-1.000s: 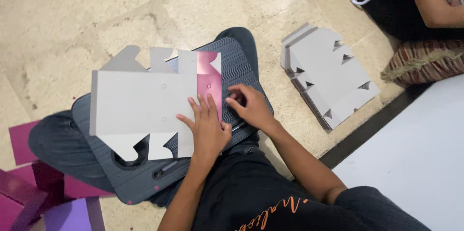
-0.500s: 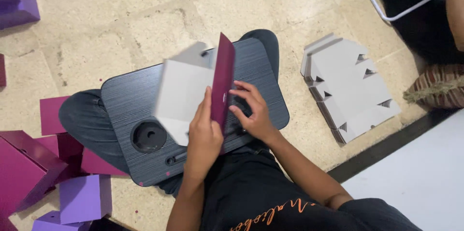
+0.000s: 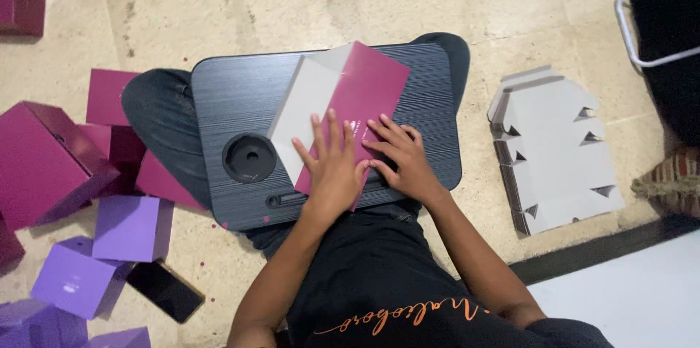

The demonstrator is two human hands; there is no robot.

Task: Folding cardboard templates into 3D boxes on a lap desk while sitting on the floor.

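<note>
A flat cardboard box blank [image 3: 348, 104], magenta outside and grey inside, lies folded over on a dark lap desk [image 3: 240, 104] resting on my crossed legs. My left hand [image 3: 332, 166] presses flat on the magenta panel with fingers spread. My right hand [image 3: 401, 158] rests beside it, fingertips on the panel's lower right edge. A grey flap shows to the left of the magenta panel.
A stack of flat grey box blanks [image 3: 558, 147] lies on the floor to the right. Assembled magenta boxes [image 3: 44, 162] and purple boxes [image 3: 131, 228] sit at left, with a dark phone [image 3: 164, 291]. A white surface [image 3: 634, 297] is at lower right.
The blank lay open grey side up, then was lifted and folded; now it lies folded with the magenta side up under both hands. The camera view has shifted.
</note>
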